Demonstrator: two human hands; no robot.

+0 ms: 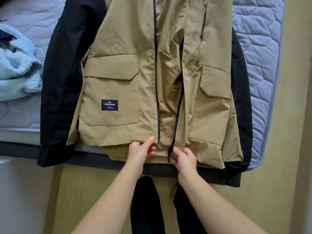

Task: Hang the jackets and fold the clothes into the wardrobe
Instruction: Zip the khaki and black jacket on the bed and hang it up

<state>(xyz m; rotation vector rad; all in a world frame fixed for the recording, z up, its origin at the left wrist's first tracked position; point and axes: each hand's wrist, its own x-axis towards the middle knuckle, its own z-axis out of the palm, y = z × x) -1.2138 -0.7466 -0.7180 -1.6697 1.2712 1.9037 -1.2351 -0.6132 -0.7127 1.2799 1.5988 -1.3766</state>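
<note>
A khaki jacket with black sleeves lies front up on the mattress, its hem hanging over the near edge. The front is unzipped and gapes open down the middle. My left hand pinches the bottom hem of the left front panel beside the dark zipper track. My right hand pinches the bottom of the right panel at the zipper pull. The collar is cut off at the top of the view.
A light blue fleece garment is bunched on the mattress at the left. The bed's dark base runs along the near edge. Below are wooden floor and my dark trouser legs.
</note>
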